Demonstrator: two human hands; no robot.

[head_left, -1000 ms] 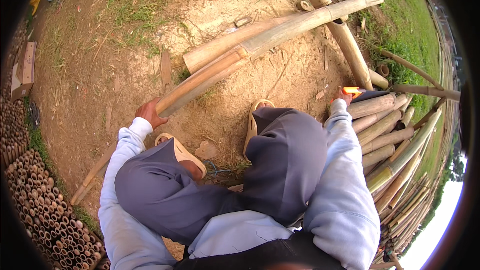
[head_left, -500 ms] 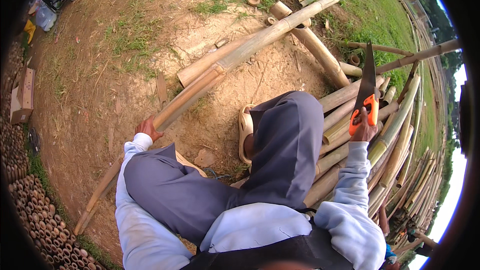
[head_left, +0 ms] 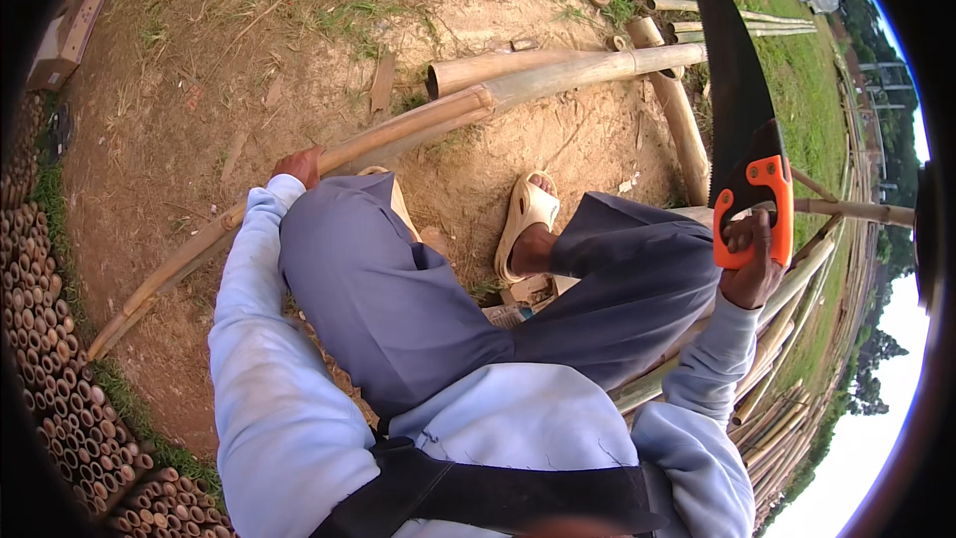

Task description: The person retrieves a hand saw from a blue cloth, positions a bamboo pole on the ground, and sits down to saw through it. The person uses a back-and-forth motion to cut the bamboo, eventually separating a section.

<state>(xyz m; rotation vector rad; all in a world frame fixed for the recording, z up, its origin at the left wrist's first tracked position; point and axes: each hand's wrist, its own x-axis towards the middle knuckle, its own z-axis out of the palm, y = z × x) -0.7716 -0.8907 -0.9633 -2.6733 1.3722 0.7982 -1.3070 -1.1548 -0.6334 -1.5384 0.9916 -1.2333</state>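
Note:
My left hand [head_left: 302, 167] is wrapped round a long bamboo pole [head_left: 408, 130], beside my left knee. The pole slants from the lower left to the upper right, where its far part lies across other bamboo pieces. In my right hand [head_left: 754, 264] is a handsaw [head_left: 739, 70], gripped by its orange handle. Its dark blade points up and away from me, apart from the pole. A thicker bamboo piece [head_left: 528, 71] lies just behind the pole on the sawdust-strewn ground.
Stacked short bamboo pieces [head_left: 75, 408] fill the lower left, with a cardboard box [head_left: 83, 28] farther back. A thick bamboo log [head_left: 681, 130] lies under the pole's far end. More long bamboo poles [head_left: 777, 438] lie at my right. My sandalled foot [head_left: 530, 224] is in front.
The view has turned to the right. My right hand has raised the saw, which appears larger and closer. My left hand still grips the pole, and my right knee has swung outward.

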